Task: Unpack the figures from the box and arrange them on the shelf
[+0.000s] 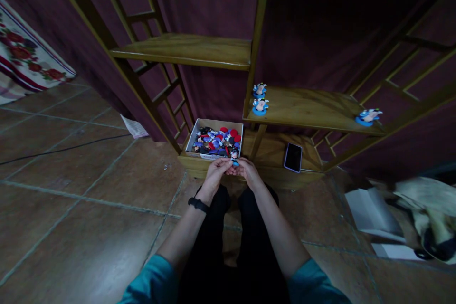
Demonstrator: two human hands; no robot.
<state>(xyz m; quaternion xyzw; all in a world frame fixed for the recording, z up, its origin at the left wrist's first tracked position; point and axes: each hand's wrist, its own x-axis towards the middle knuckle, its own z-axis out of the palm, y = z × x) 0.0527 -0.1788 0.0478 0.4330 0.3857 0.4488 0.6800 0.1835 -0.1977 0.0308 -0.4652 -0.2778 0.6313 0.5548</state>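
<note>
Between the fingertips of both hands is a small figurine, upright, with a blue lower part. My left hand, with a dark band on its wrist, pinches it from the left. From the right, the fingers of my right hand close on it too. Just beyond the hands a cardboard box stands on the bottom shelf, full of a jumble of small figurines in red, blue, black and white. Fine details of the held figurine are too small to make out.
On the right-hand wooden shelf stand two figurines at its left end and another figurine at its right. A phone lies below. A higher shelf juts out at left. White packaging lies on the tiled floor.
</note>
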